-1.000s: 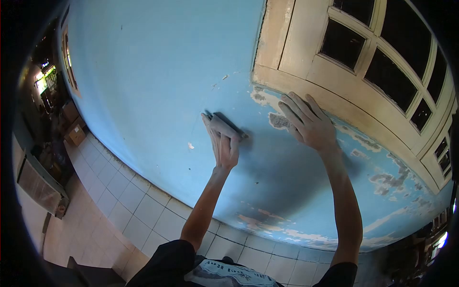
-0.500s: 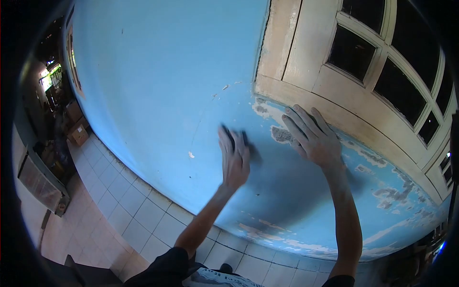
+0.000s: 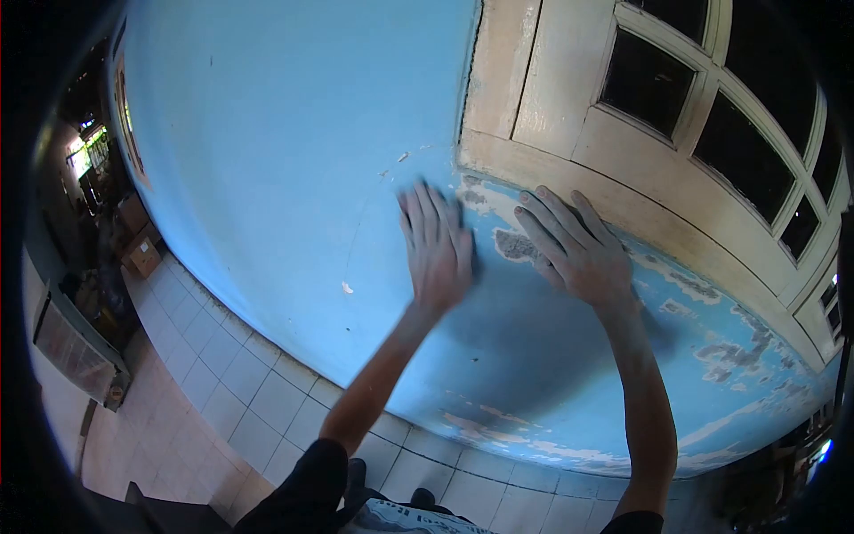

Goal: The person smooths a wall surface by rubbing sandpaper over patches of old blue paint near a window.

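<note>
A light blue wall [image 3: 267, 196] with peeling paint fills the middle of the view. My left hand [image 3: 434, 240] lies against it, fingers stretched upward and slightly apart, blurred at the tips. Whether anything thin is under that palm is hidden. To its right, my right hand [image 3: 583, 249] rests flat on the wall just below the window frame [image 3: 534, 151], its fingers spread and dusty grey. Beside the right fingertips is a bare grey patch [image 3: 514, 244] where paint has come off. Nothing shows in the right hand.
White floor tiles [image 3: 253, 378] run along the foot of the wall. Cardboard boxes [image 3: 142, 255] stand far left, near a leaning framed panel [image 3: 78, 343]. More flaking paint [image 3: 734, 360] marks the wall at the right, under the window's dark panes [image 3: 649, 82].
My left hand has moved up along the wall, its fingers now higher and straighter. My right hand stays in about the same place on the wall. The view has shifted slightly.
</note>
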The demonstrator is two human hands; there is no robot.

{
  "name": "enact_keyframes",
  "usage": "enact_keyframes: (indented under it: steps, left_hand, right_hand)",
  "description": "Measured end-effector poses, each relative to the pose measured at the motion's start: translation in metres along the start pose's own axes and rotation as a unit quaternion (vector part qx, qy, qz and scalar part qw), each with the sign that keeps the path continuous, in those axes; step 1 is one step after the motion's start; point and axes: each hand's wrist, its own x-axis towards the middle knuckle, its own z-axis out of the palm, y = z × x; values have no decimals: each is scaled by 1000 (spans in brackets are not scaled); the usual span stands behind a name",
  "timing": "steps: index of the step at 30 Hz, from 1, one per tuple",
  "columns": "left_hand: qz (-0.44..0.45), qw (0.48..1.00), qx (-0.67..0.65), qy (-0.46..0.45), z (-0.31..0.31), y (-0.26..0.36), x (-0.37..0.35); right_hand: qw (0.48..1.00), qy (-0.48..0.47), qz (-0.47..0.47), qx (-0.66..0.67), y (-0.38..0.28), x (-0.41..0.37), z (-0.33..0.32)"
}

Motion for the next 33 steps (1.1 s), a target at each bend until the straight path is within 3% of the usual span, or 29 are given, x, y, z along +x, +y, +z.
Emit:
enact_keyframes:
  steps: [2,5,9,11,12,16,19,22,24,28,30,33]
  left_hand:
    - [9,997,-12,77,-23,4,63]
    - [7,994,-26,102,-26,7,82]
    - [65,996,-27,-60,14,7,-46]
    - [-5,985,-37,-167,16,12,-89]
    - [-2,986,-39,-164,19,13,-79]
    - [-24,998,-35,50,-5,21,24]
    - [4,994,-24,106,-12,22,62]
    - [59,998,12,28,15,22,-13]
    - [69,993,-12,-95,30,17,-90]
    - [-5,998,12,-59,15,16,-46]
    - [-60,996,-35,56,-4,6,16]
    - [-75,993,-6,86,-18,-8,50]
  right_hand:
    - [1000,7,2,-4,-1,0,2]
    - [1000,3,0,9,-1,0,0]
    - [1000,1,4,9,-1,1,-1]
    - [1000,7,7,5,0,0,-1]
    - [1000,14,7,10,0,0,0]
    - [1000,18,-2,8,-1,0,0]
    - [999,31,2,19,-1,1,1]
    - [999,41,4,17,-1,0,4]
    - [999,43,2,25,-1,-1,2]
    - [998,46,0,37,1,-1,2]
    - [998,49,2,45,0,0,3]
    - [998,53,2,46,1,0,3]
